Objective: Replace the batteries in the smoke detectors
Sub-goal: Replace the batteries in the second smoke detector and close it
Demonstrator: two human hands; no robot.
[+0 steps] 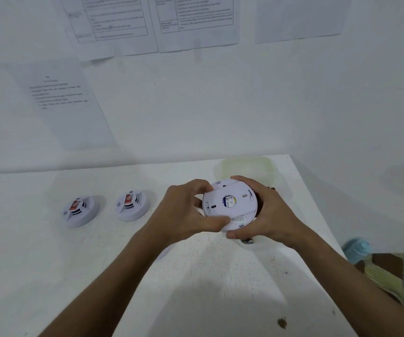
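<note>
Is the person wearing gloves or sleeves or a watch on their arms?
No. The left hand and right hand are both bare, with no gloves, and no rings that show. Both forearms are bare as far as the picture's bottom edge, with no sleeves and no watch or bracelet at either wrist.

Plain workroom: white table [50,263], printed sheets [113,23] on wall.

Three smoke detectors: two [80,211] [132,205] on the surface [50,276], one [230,205] held up. One battery [248,240] (partly hidden). Four papers [60,103] on the wall.
</note>
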